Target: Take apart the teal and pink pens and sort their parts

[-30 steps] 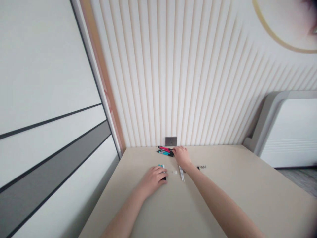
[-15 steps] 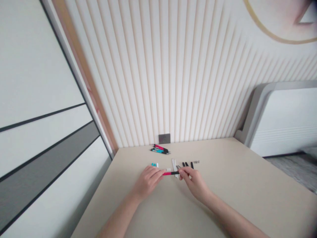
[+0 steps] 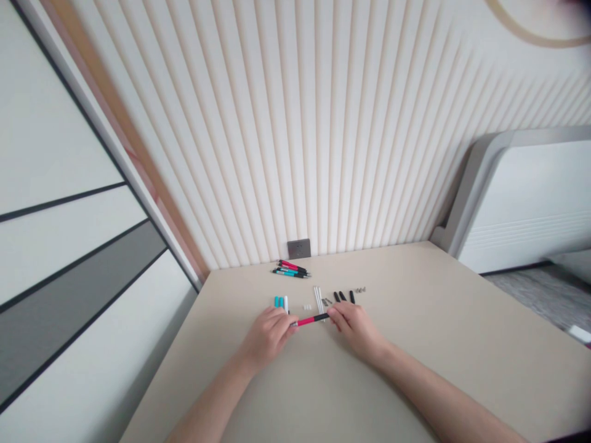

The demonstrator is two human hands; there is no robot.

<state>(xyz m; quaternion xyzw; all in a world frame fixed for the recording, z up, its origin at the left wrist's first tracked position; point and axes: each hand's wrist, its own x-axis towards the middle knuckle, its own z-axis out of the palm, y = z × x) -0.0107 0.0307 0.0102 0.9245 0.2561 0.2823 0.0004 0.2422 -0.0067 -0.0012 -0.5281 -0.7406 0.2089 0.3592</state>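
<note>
A pink-and-black pen (image 3: 313,319) lies level between my hands, just above the beige tabletop (image 3: 415,295). My left hand (image 3: 268,335) grips its pink end, and my right hand (image 3: 355,329) holds its black end. Beyond them lie several assembled pens (image 3: 290,269) in pink and teal. Nearer my hands are teal and white pen parts (image 3: 279,302), white tubes (image 3: 318,300), black barrels (image 3: 344,296), tiny white pieces (image 3: 307,307) and small metal parts (image 3: 360,289).
A grey wall socket (image 3: 298,248) sits on the ribbed wall above the table's far edge. A white padded bed headboard or similar furnishing (image 3: 521,203) stands to the right, above a grey floor (image 3: 540,289). Striped wardrobe panels (image 3: 69,246) run along the left.
My right hand has left the pen pile, and both hands now hold the pink-and-black pen between them. The view has tilted upward, so the table sits lower in the picture.
</note>
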